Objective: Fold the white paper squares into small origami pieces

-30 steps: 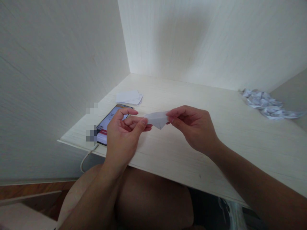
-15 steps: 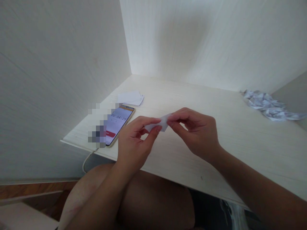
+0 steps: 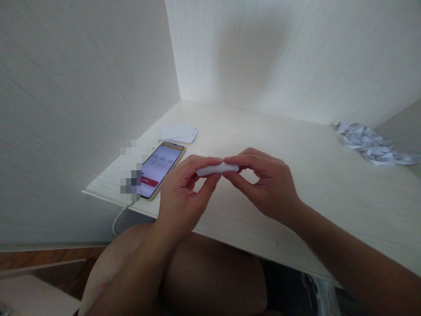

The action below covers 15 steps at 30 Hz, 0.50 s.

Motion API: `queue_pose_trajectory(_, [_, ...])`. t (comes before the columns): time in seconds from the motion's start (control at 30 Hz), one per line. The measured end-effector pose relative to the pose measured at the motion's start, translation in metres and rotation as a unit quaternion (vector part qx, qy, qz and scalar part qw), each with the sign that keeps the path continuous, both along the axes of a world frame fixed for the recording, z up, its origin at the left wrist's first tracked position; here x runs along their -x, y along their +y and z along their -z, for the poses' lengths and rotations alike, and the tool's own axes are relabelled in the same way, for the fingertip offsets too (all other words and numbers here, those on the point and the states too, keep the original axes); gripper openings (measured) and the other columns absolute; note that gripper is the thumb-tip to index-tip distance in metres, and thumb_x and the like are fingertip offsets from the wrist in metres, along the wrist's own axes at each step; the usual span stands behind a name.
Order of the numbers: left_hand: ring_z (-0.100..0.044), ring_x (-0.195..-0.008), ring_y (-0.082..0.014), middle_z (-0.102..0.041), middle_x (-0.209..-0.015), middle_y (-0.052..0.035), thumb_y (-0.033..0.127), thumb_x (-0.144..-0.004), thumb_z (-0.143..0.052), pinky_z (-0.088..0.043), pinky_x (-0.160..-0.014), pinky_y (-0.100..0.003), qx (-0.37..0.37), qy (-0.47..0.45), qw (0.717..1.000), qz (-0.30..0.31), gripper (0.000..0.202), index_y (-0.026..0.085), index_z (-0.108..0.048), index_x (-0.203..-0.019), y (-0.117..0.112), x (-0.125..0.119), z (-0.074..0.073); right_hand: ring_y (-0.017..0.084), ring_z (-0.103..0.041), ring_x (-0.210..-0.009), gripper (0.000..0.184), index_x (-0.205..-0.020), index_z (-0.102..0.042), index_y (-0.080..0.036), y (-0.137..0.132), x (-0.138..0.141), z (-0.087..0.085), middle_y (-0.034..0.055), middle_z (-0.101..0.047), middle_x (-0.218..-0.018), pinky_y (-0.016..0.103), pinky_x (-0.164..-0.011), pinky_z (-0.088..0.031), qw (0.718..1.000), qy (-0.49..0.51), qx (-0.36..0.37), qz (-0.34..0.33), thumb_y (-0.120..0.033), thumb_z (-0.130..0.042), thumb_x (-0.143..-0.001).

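A small folded piece of white paper (image 3: pixel 215 168) is held above the front of the desk, seen nearly edge-on as a narrow strip. My left hand (image 3: pixel 184 193) pinches its left part between thumb and index finger. On the right part, my right hand (image 3: pixel 266 182) pinches it the same way, and the fingertips of both hands almost meet at the middle. The paper's underside and the fingers curled behind it are hidden.
A phone (image 3: pixel 161 164) showing a running timer lies left of my hands, with a cable (image 3: pixel 116 221) hanging off the desk edge. Behind it is a small stack of white paper sheets (image 3: pixel 177 131). Crumpled or folded papers (image 3: pixel 368 142) lie in a heap at the far right. Walls enclose the desk (image 3: pixel 312 175).
My right hand has shifted slightly left, its fingertips now close to the left ones. The paper has turned from an angled, pointed shape to a flat, narrow strip.
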<state>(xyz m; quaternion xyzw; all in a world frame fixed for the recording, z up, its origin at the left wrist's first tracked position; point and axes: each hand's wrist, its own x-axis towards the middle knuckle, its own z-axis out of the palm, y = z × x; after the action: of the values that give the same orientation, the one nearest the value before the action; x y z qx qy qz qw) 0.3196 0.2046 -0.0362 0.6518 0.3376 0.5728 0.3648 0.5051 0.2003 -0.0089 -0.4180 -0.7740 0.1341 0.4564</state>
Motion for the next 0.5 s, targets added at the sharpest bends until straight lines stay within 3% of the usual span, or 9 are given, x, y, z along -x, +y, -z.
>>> queue_pose_trajectory(0.23, [-0.069, -0.102, -0.0205, -0.071, -0.108, -0.0058, 0.014, -0.09, -0.073, -0.057, -0.088, -0.034, -0.056, 0.046, 0.997, -0.007, 0.018, 0.026, -0.079, -0.103, 0.0054, 0.0029, 0.0053, 0.014, -0.07, -0.078, 0.024, -0.114, -0.078, -0.022, 0.0019, 0.0001, 0.0072, 0.0041, -0.076, -0.092, 0.027, -0.07, -0.057, 0.996, -0.03, -0.08, -0.015, -0.014, -0.07, -0.093])
queue_pose_trajectory(0.33, [-0.069, -0.104, -0.0206, -0.071, -0.109, -0.006, 0.013, -0.088, -0.075, -0.057, -0.089, -0.033, -0.045, 0.032, 0.998, -0.008, 0.019, 0.024, -0.078, -0.103, 0.0063, 0.0025, 0.0058, 0.015, -0.071, -0.081, 0.024, -0.116, -0.078, -0.016, 0.0024, -0.0007, 0.0087, 0.0073, -0.077, -0.094, 0.027, -0.071, -0.057, 0.994, -0.047, -0.099, -0.024, -0.013, -0.07, -0.093])
queue_pose_trajectory(0.5, [-0.072, -0.091, -0.0161, -0.077, -0.1, -0.0019, 0.016, -0.085, -0.08, -0.059, -0.085, -0.028, 0.006, 0.004, 1.0, -0.02, 0.021, 0.024, -0.077, -0.104, 0.0052, 0.0034, 0.0061, 0.015, -0.071, -0.077, 0.021, -0.111, -0.079, -0.014, 0.0015, -0.0007, 0.0057, 0.0066, -0.077, -0.09, 0.027, -0.07, -0.057, 0.996, -0.058, -0.071, -0.007, -0.014, -0.073, -0.091])
